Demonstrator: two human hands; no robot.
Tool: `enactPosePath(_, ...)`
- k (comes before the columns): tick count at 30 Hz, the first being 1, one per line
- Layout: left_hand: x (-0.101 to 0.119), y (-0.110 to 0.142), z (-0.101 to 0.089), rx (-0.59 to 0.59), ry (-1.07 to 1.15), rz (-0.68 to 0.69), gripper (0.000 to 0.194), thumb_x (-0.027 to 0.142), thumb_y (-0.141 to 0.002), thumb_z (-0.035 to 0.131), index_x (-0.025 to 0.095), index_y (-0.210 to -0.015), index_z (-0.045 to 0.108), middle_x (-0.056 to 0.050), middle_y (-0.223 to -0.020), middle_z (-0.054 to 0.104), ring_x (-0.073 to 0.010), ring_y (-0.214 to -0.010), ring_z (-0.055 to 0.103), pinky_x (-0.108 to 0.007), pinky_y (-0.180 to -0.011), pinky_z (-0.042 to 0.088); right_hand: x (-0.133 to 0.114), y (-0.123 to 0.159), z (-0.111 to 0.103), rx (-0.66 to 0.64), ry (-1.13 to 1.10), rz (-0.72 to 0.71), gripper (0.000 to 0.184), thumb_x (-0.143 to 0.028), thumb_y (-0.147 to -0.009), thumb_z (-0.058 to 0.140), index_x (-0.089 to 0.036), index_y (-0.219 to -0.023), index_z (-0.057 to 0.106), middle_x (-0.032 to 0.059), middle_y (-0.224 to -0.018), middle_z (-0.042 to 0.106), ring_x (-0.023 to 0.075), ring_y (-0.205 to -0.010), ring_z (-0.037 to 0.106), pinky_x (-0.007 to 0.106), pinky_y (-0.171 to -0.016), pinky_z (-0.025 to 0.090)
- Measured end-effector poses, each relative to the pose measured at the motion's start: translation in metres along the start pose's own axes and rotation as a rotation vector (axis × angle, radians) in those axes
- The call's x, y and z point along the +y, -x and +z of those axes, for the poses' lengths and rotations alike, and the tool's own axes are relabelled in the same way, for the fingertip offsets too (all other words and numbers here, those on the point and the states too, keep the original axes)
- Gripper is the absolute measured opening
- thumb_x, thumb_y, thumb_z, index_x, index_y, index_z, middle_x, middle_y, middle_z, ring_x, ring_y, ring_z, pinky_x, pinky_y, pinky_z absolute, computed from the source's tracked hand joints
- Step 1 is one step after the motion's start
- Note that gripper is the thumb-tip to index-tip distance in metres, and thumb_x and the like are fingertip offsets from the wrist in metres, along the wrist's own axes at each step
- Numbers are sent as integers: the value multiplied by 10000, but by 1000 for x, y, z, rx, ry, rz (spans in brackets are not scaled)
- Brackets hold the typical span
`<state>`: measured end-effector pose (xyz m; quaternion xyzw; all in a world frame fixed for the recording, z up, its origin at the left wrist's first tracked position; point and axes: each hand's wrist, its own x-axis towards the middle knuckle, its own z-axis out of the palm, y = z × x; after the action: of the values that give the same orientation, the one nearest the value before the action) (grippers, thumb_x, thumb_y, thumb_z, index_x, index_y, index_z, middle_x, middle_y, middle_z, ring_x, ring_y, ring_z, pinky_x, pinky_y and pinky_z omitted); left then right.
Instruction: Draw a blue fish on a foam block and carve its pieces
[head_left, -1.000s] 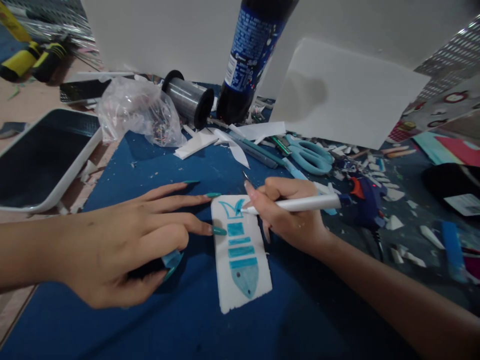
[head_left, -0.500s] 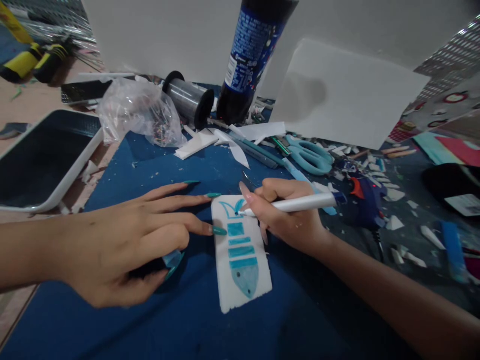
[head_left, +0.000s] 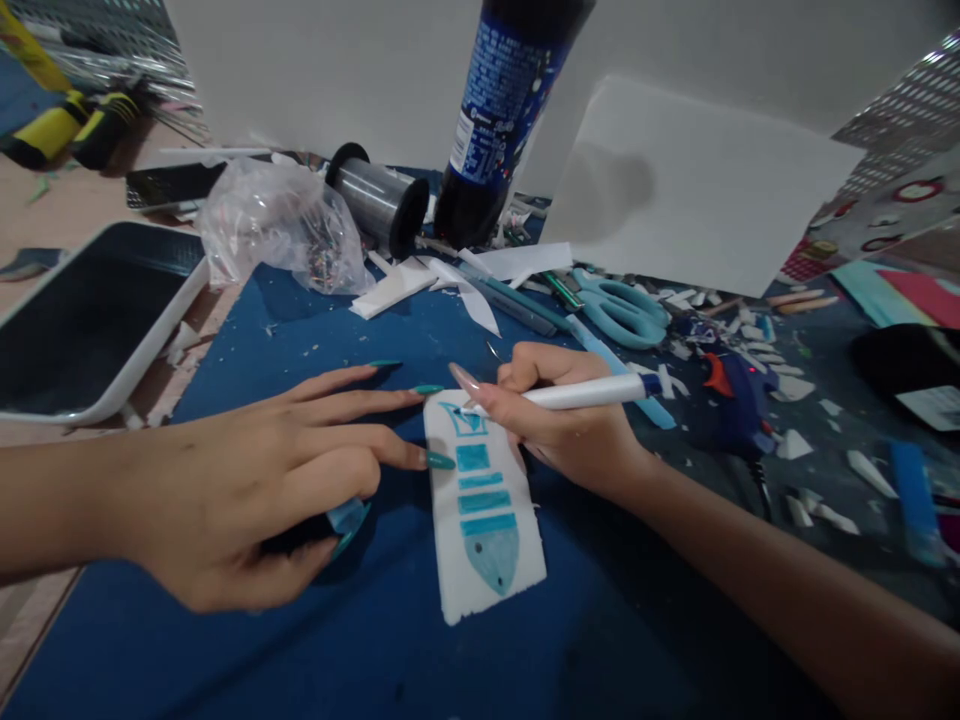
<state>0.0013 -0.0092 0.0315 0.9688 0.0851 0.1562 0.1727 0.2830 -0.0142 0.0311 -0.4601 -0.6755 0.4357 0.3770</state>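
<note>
My right hand [head_left: 566,415] grips a white marker [head_left: 585,392] with a dark blue end, its tip over the tail of a blue fish drawing. The drawing is on a small white card [head_left: 487,590], with a pale blue head, several bright blue bars and an outlined tail, partly coloured. My left hand [head_left: 270,490] lies open left of the card, two teal-nailed fingertips at its left edge. Its index finger and thumb are curled near each other; a light blue patch shows between them, and I cannot tell whether it is a nail or a held thing.
A blue mat [head_left: 360,650] lies underneath. Behind it are a wire spool [head_left: 379,200], a dark bottle [head_left: 487,120], a plastic bag [head_left: 277,220] and blue-handled scissors [head_left: 622,310]. A white-rimmed tray [head_left: 97,320] is left; a glue gun [head_left: 742,390] and scraps are right.
My right hand and the marker have moved slightly left across the fish's tail, where more blue shows. The left hand stays at the card's edge.
</note>
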Motion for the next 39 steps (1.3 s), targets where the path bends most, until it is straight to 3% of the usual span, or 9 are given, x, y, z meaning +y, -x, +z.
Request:
enactPosePath(7,-2,2,-3,-43,17,5,227,173,-891,560,249,-1091,483,-75,-1476,703,-274,-1630,373,-444,-1407,195,6,-2,4,-3,-135,-31,416,-312,-851,820,-226,-612,491,-46,-637,473,116,-584,459,272,-522,353)
enactPosePath(14,-2,4,-3,-65,28,-12,245,159,-894,557,262,-1103,481,-62,-1498,691,-281,-1641,348,-504,-1393,232,3,0,0,-34,-34,36,520,-238,-872,736,-244,-585,303,-68,-528,361,100,-508,328,282,-497,295)
enactPosePath(18,-2,5,-2,-46,45,-5,251,150,-883,571,248,-1102,498,-70,-1486,696,-279,-1635,361,-477,-1398,219,4,0,0,2,-51,-5,467,-264,-882,755,-237,-589,393,-60,-552,433,102,-515,363,280,-495,292)
enactPosePath(23,-2,4,-2,-58,36,-2,227,140,-913,531,240,-1112,487,-85,-1503,677,-271,-1655,314,-489,-1407,176,2,-2,0,-79,-81,-7,475,-194,-873,718,-241,-582,345,-82,-527,375,92,-496,335,271,-510,325)
enactPosePath(28,-3,4,-1,-62,33,-5,227,166,-900,560,250,-1101,497,-72,-1516,672,-285,-1649,326,-493,-1405,204,3,-2,1,-29,-74,-46,436,-201,-887,750,-229,-607,417,-79,-571,429,83,-503,337,262,-498,303)
enactPosePath(32,-4,5,-1,-70,13,4,224,176,-911,556,253,-1109,485,-55,-1548,648,-257,-1668,278,-449,-1417,140,3,-3,1,-18,-53,-58,438,-238,-899,771,-227,-618,434,-64,-599,452,94,-528,381,266,-506,305)
enactPosePath(39,-3,4,-2,-60,22,-3,245,150,-902,538,252,-1118,488,-52,-1519,672,-262,-1653,317,-479,-1400,198,2,-1,0,-57,-76,33,487,-213,-906,691,-246,-582,328,-74,-521,354,94,-498,334,266,-492,285)
